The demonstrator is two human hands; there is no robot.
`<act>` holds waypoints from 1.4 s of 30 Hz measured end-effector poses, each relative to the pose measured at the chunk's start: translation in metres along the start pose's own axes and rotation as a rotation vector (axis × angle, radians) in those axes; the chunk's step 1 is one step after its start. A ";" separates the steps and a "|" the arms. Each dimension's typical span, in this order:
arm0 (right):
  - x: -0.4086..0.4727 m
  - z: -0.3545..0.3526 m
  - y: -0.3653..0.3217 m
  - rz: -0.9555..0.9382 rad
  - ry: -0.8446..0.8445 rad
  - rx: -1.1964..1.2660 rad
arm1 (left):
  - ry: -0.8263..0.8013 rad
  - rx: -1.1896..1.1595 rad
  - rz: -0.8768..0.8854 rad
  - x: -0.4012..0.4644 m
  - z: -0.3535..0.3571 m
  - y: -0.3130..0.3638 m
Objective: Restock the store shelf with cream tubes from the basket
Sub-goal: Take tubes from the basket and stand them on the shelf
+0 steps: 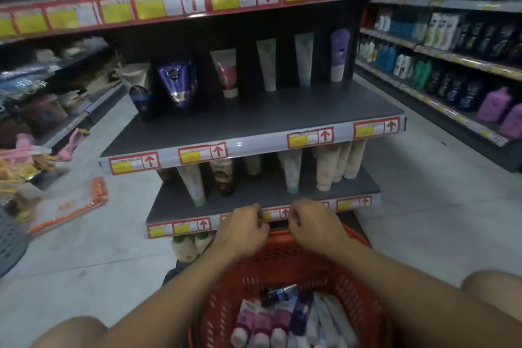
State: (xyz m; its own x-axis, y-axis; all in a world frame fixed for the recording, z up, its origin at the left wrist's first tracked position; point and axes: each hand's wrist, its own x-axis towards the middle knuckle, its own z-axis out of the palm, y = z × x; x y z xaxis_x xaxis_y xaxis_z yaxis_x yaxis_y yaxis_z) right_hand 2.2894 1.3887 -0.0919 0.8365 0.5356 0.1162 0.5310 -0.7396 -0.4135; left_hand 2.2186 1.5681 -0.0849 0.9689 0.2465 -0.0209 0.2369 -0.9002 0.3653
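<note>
A red plastic basket (226, 305) stands on the floor in front of me, between my knees. Several cream tubes (279, 322) lie in it, white, pink and dark blue. My left hand (243, 232) and my right hand (313, 227) sit side by side at the basket's far rim with fingers curled over it. Just beyond them is the dark end-cap shelf (254, 118). A row of upright tubes (226, 70) stands along its back, and its front part is bare. The lower shelf (262, 192) holds more tubes, mostly cream-coloured.
Aisle shelves full of bottles (452, 59) run along the right. On the left, packaged goods (67, 203) lie on the floor beside low shelves, and a grey basket (11, 237) sits at the edge. Pale floor surrounds the end cap.
</note>
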 end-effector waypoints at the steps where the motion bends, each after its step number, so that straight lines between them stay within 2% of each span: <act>1: -0.004 0.008 0.008 0.023 -0.055 -0.013 | -0.039 -0.002 -0.017 -0.003 0.011 -0.004; 6: -0.021 0.051 0.044 0.158 -0.289 -0.066 | -0.218 -0.041 -0.104 -0.013 0.063 -0.028; 12: -0.041 0.102 0.070 0.281 -0.526 -0.154 | -0.354 -0.111 -0.236 -0.016 0.109 -0.063; 16: -0.046 0.139 0.081 0.330 -0.601 -0.168 | -0.426 -0.144 -0.289 -0.011 0.134 -0.084; 20: -0.054 0.224 0.121 0.366 -0.687 -0.128 | -0.488 -0.180 -0.328 -0.004 0.163 -0.098; 23: -0.065 0.262 0.126 0.418 -0.766 -0.043 | -0.532 -0.203 -0.326 0.000 0.187 -0.102; 27: -0.062 0.254 0.104 0.548 -0.710 0.084 | -0.594 -0.175 -0.252 0.008 0.226 -0.107; 31: -0.064 0.275 0.109 0.601 -0.625 0.015 | -0.542 -0.142 -0.168 0.015 0.264 -0.112; 36: -0.050 0.279 0.100 0.362 -0.751 -0.075 | -0.553 -0.053 -0.073 0.015 0.308 -0.121; 38: -0.044 0.286 0.101 0.296 -0.776 -0.225 | -0.510 0.031 -0.044 0.013 0.322 -0.123; 39: -0.038 0.286 0.097 0.374 -0.792 -0.164 | -0.487 0.087 -0.023 0.013 0.326 -0.122; 40: -0.034 0.286 0.095 0.522 -0.896 -0.089 | -0.475 0.152 0.003 0.013 0.330 -0.119; 42: -0.047 0.312 0.103 0.406 -0.630 -0.293 | -0.468 0.260 0.029 0.015 0.332 -0.112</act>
State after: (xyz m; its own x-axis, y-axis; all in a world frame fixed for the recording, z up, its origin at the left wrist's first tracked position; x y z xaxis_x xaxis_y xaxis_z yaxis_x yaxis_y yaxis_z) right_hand 2.2624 1.4147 -0.4211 0.7843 0.2669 -0.5601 0.2893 -0.9559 -0.0504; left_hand 2.2304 1.5531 -0.4353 0.8896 0.0871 -0.4483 0.1615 -0.9782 0.1305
